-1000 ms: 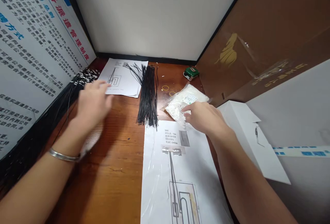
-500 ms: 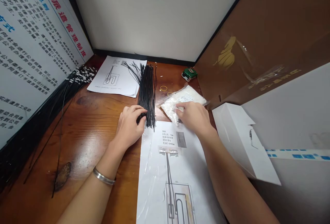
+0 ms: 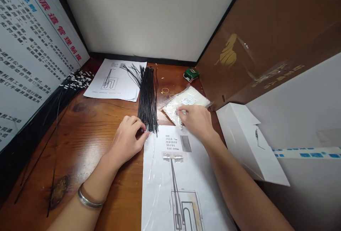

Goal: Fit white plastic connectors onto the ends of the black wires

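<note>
A bundle of thin black wires lies on the wooden table, its near ends loose at the top edge of a printed drawing sheet. My left hand is beside those ends, thumb and fingertips brought together; whatever is between them is too small to make out. A clear plastic bag of small white pieces lies to the right of the wires, with a label on it. My right hand reaches over the bag's near side, thumb and forefinger pinched at the white pieces. What they hold is hidden.
The plastic-covered drawing sheet stretches toward me. More printed sheets lie at back left, near a second mass of black wires with white ends. A green tape measure, rubber bands and a white folded box stand around.
My left hand has drawn slightly back toward me and left, off the wire bundle's lower side. My right hand stays at the bag, its pinch a little tighter. The view has shifted slightly.
</note>
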{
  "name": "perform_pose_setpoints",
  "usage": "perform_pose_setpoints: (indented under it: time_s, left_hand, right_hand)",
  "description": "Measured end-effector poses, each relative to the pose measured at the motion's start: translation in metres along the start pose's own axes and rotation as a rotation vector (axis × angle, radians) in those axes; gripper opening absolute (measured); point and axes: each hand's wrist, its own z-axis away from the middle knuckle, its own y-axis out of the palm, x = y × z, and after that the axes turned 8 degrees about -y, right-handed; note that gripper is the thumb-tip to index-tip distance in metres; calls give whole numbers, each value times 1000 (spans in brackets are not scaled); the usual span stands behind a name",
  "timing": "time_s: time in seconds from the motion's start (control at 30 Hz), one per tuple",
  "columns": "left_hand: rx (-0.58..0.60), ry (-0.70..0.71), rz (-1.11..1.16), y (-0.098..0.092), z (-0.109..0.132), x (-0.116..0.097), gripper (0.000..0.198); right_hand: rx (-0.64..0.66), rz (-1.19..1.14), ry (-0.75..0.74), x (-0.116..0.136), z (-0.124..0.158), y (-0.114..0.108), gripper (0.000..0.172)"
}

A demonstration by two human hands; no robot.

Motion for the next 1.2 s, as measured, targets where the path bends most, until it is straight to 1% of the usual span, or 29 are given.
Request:
perform_pose_setpoints:
  time_s: [0.13, 0.23, 0.33, 0.4, 0.43, 0.47, 0.5, 0.57, 0.6, 0.63, 0.7, 0.8, 0.9, 0.97, 1.03, 1.1, 1.13, 1.2]
  left_hand:
    - [3, 0, -58, 2, 1, -2, 10]
    - [-9, -25, -70, 2, 1, -5, 11]
    - [-15, -59, -59, 2, 0, -7, 10]
    - [-23, -74, -37, 1, -1, -7, 10]
    - [-26, -74, -20, 1, -1, -8, 10]
    - [-29, -68, 1, 0, -2, -8, 11]
    - [-33, -58, 22, 0, -1, -8, 11]
    - [-48, -31, 61, -2, -1, -9, 11]
    - [-60, -20, 77, -3, 0, -10, 11]
    - [-72, -9, 90, -4, 1, -11, 11]
    - [-90, 11, 110, -4, 4, -14, 11]
    - [-79, 37, 140, -1, 8, -21, 12]
    - [-70, 2, 133, -2, 12, -20, 18]
    - [-118, -62, 81, -8, 14, -8, 26]
    - [-206, -132, 1, -23, 16, 15, 30]
    - [-284, -179, -96, -44, 18, 46, 28]
    - [-283, -205, -127, -57, 20, 62, 27]
    - [-352, -270, -174, -81, 22, 88, 25]
  right_hand:
    - [-94, -34, -39, -5, 2, 11, 26]
    - [-215, -63, -73, -11, 7, 20, 25]
    - [-397, -63, -75, -15, 13, 24, 24]
    - [-546, -71, -83, -10, 18, 24, 23]
    - [-614, -90, -113, -4, 21, 24, 21]
    - [-677, -128, -163, 3, 24, 25, 18]
    - [-713, -203, -258, 13, 27, 26, 13]
    - [-778, -400, -515, 34, 33, 30, 6]
    - [-776, -487, -579, 45, 35, 33, 9]
    - [-770, -558, -610, 54, 37, 35, 13]
    - [-716, -667, -667, 68, 40, 40, 17]
    - [-644, -777, -637, 73, 44, 43, 17]
    - [-640, -831, -588, 69, 46, 42, 15]
    - [-647, -850, -558, 65, 46, 40, 14]
    - [-649, -852, -543, 61, 46, 39, 13]
    - [-646, -838, -554, 60, 45, 39, 14]
    - [-641, -833, -568, 60, 44, 40, 14]
    - [-633, -836, -597, 61, 43, 41, 15]
